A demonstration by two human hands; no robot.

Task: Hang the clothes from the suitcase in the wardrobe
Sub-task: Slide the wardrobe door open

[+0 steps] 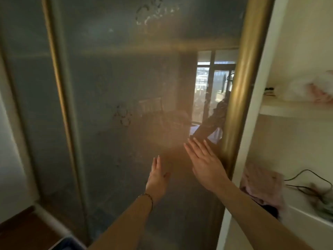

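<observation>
Both hands, left (158,177) and right (205,163), lie flat, fingers straight, holding nothing, against the wardrobe door (117,105).

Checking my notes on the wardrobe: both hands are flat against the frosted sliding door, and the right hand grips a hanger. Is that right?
Not quite. In the head view the right hand holds nothing; its fingers lie straight by the door's gold frame. The left hand is likewise open at the frosted sliding door.
</observation>
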